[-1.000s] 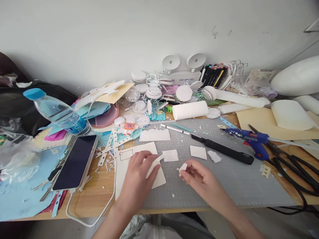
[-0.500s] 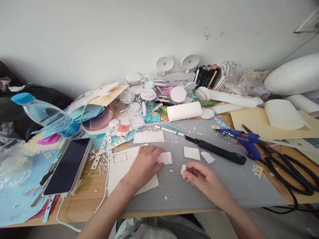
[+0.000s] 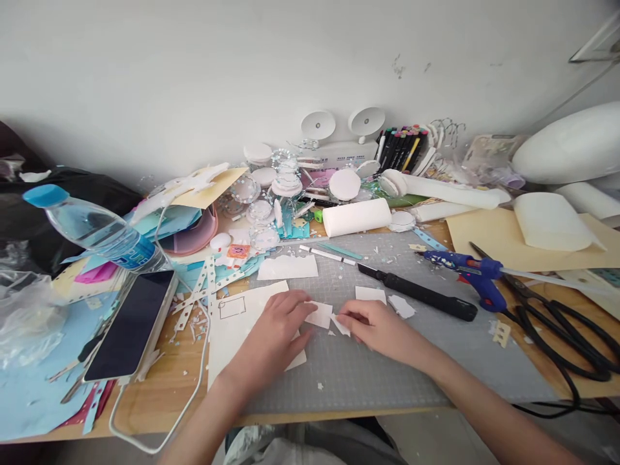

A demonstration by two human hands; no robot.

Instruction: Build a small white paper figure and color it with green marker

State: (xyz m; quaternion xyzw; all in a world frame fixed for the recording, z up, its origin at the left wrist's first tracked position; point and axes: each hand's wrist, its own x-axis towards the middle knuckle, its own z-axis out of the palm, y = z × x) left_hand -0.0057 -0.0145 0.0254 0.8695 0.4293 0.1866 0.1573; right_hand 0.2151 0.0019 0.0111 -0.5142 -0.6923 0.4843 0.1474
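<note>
My left hand rests over a sheet of white paper that has a small rectangle drawn on it. Its fingers are apart, and the fingertips touch or nearly touch the left side of a white rectangular piece on the grey cutting mat. Close to that piece's right edge, my right hand pinches a small white scrap. Beyond the right hand lie another white rectangle and a torn white bit. A white strip with a ragged edge lies farther back.
A black-handled cutter, a blue glue gun and large black scissors lie to the right. At left are a phone, its white cable and a water bottle. A white roll and craft clutter line the back.
My right hand has moved left with the small white scrap, from the mat's middle to beside the white rectangle. My left hand has shifted only slightly.
</note>
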